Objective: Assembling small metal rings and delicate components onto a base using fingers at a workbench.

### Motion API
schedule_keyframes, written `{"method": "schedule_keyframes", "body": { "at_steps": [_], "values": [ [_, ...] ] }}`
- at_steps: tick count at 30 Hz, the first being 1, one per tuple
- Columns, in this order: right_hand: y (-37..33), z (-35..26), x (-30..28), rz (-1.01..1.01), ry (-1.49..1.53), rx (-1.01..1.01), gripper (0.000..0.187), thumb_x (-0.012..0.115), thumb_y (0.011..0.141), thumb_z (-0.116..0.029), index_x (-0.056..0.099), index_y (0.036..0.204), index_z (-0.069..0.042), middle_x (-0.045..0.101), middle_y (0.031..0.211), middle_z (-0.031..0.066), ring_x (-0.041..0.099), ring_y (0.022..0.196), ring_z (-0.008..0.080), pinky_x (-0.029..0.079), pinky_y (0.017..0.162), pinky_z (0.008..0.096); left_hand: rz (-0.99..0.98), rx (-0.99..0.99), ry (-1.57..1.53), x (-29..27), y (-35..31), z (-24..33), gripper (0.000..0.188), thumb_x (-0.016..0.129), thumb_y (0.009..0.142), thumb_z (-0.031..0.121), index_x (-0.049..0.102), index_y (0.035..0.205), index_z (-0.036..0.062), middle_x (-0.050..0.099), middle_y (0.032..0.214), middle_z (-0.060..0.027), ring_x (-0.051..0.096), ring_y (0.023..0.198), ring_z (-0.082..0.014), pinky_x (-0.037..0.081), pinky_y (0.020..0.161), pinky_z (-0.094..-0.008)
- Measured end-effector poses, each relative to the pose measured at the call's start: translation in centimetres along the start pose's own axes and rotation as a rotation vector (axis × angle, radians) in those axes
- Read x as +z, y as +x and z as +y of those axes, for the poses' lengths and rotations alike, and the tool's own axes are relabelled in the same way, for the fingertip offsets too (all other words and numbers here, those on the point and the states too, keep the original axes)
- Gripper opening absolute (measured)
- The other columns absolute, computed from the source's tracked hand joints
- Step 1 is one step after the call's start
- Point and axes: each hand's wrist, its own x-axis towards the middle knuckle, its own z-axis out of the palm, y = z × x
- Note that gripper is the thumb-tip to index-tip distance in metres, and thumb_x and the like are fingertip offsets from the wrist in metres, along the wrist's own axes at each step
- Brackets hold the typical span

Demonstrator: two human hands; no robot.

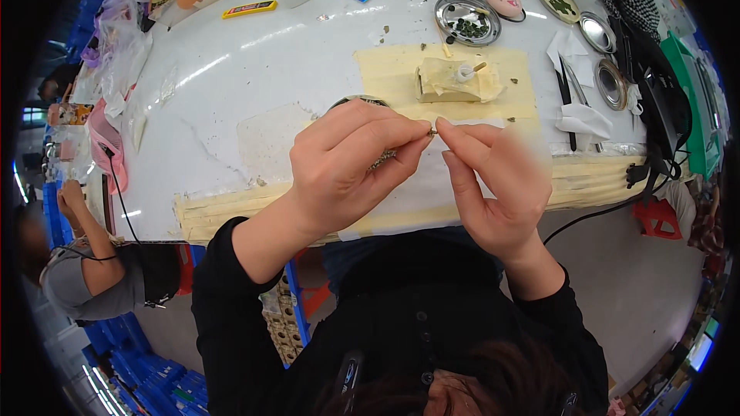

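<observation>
My left hand (347,158) and my right hand (497,181) meet over the near middle of the white table. Thumb and index finger of my left hand pinch a tiny dark greenish piece (432,132), too small to name. The fingertips of my right hand come right up to it; its index finger is close by, its thumb lower and bent. I cannot tell whether the right fingers grip anything. Behind my left hand a round dish (358,100) is mostly hidden. Just beyond my hands, a block wrapped in cream tape (455,80) bears a small white cup with a stick.
A steel dish (468,21) with dark green bits stands at the back, near a cream dish (558,1) of green pieces. Tweezers (574,80) and tissues lie at the right. A yellow cutter knife (249,9) is far left. Another person's arm (92,239) rests at the left edge.
</observation>
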Motion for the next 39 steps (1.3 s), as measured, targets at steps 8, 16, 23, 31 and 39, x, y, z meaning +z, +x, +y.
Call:
{"method": "schedule_keyframes", "body": {
  "at_steps": [8, 16, 23, 31, 39],
  "values": [
    [-0.1, 0.0, 0.5, 0.026, -0.060, -0.061, 0.034, 0.071, 0.074, 0.007, 0.070, 0.107, -0.001, 0.066, 0.090, 0.0107, 0.064, 0.072, 0.0221, 0.051, 0.059, 0.0282, -0.053, -0.023, -0.046, -0.4, -0.1, 0.1, 0.020, 0.074, 0.072, -0.009, 0.069, 0.089, -0.0019, 0.068, 0.078, -0.0112, 0.065, 0.068, -0.0182, 0.051, 0.060, -0.0258],
    [-0.2, -0.3, -0.4, -0.117, 0.870, 0.706, 0.022, 0.061, 0.092, -0.004, 0.065, 0.113, 0.002, 0.067, 0.094, 0.0083, 0.064, 0.079, 0.0124, 0.053, 0.072, 0.0248, -0.067, -0.017, -0.086, -0.5, 0.1, 0.2, 0.020, 0.074, 0.072, -0.009, 0.068, 0.090, -0.0017, 0.068, 0.080, -0.0115, 0.065, 0.070, -0.0191, 0.051, 0.061, -0.0265],
    [-0.2, 0.7, -0.7, -0.125, 1.167, 0.852, 0.017, 0.060, 0.094, -0.007, 0.064, 0.107, 0.003, 0.067, 0.092, 0.0067, 0.064, 0.079, 0.0112, 0.054, 0.072, 0.0248, -0.079, 0.010, -0.082, -0.4, -0.1, -0.1, 0.020, 0.074, 0.072, -0.009, 0.069, 0.089, -0.0015, 0.067, 0.079, -0.0107, 0.065, 0.069, -0.0180, 0.051, 0.059, -0.0261],
    [-0.4, -0.2, 0.2, -0.005, 0.361, 0.275, 0.016, 0.070, 0.083, 0.001, 0.064, 0.098, 0.003, 0.067, 0.087, 0.0077, 0.064, 0.075, 0.0109, 0.053, 0.068, 0.0232, -0.091, -0.045, -0.075, -0.1, -0.3, 0.0, 0.021, 0.074, 0.071, -0.009, 0.069, 0.089, -0.0010, 0.066, 0.079, -0.0104, 0.064, 0.067, -0.0181, 0.050, 0.058, -0.0265],
    [-0.5, -0.1, -0.3, -0.103, 0.693, 0.655, 0.009, 0.066, 0.089, -0.005, 0.063, 0.094, 0.003, 0.066, 0.084, 0.0035, 0.062, 0.073, 0.0079, 0.052, 0.068, 0.0217, -0.124, 0.031, -0.104, -0.1, -0.1, 0.2, 0.024, 0.074, 0.068, -0.011, 0.069, 0.089, -0.0011, 0.066, 0.078, -0.0101, 0.064, 0.068, -0.0213, 0.051, 0.058, -0.0283]
  ]
}}
